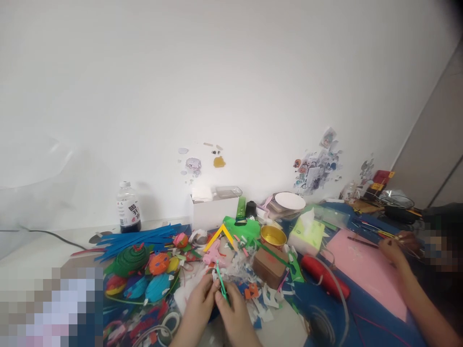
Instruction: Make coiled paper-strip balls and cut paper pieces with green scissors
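My left hand and my right hand are close together at the bottom middle, fingertips nearly touching. A thin green stick-like piece rises from the closed fingers of my right hand; its exact kind is unclear. The fingers of my left hand are pinched beside it, and what they hold is hidden. Just beyond the fingertips lies a pink glue gun, with a bent yellow strip behind it. Paper scraps surround both hands.
Colourful wound craft pieces and blue strips lie left, near a bottle. To the right are a brown box, gold tin, tissue pack and red cylinder. Another person's hand works over a pink sheet.
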### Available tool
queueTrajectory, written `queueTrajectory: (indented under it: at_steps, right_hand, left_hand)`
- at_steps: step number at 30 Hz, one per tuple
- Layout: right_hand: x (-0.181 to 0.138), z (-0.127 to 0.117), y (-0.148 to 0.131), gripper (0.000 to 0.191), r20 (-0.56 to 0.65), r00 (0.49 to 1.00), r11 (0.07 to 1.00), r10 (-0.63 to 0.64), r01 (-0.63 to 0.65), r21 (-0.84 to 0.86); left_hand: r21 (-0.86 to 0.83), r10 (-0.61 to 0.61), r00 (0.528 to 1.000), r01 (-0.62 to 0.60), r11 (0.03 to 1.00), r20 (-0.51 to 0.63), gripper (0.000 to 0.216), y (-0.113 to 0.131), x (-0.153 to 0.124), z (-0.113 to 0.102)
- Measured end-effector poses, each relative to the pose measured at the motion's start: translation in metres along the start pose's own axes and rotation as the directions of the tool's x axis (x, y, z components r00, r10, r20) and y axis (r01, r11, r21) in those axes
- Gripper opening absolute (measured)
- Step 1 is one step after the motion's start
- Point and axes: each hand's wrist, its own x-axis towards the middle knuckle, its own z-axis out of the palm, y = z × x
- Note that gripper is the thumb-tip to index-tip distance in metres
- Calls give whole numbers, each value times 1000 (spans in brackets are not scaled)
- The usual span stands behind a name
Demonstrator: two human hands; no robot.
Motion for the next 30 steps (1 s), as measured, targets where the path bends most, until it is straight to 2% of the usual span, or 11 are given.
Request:
queueTrajectory:
  at_steps: [3, 7, 12, 17, 22, 30]
  right_hand:
    - [-8, 8, 0, 33, -65, 998, 988, -9, 0, -153]
    - [-13, 16, 5, 51, -102, 994, 966, -45, 17, -256]
    - [-8, 9, -3, 32, -109, 992, 987, -58, 40, -154]
    - [-1, 3, -5, 37, -171, 983, 996, -73, 62, -68]
    - [-1, 5, -4, 36, -214, 972, 994, -98, 87, -61]
    - [0, 5, 4, 44, -238, 965, 990, -108, 82, -118]
  left_hand:
    - [-26, 4, 1000, -4, 1000, 4, 36, 1, -4, 2]
    - [-35, -10, 1000, 9, 999, -26, 37, 4, -7, 3]
    - [-4, -45, 996, 45, 999, -79, 36, 11, -8, 3]
    - [34, -63, 989, 68, 997, -134, 36, 11, -10, 6]
    - [45, -70, 983, 79, 996, -168, 37, 6, -12, 8]
    - [24, -53, 990, 57, 998, -127, 38, 8, -13, 10]
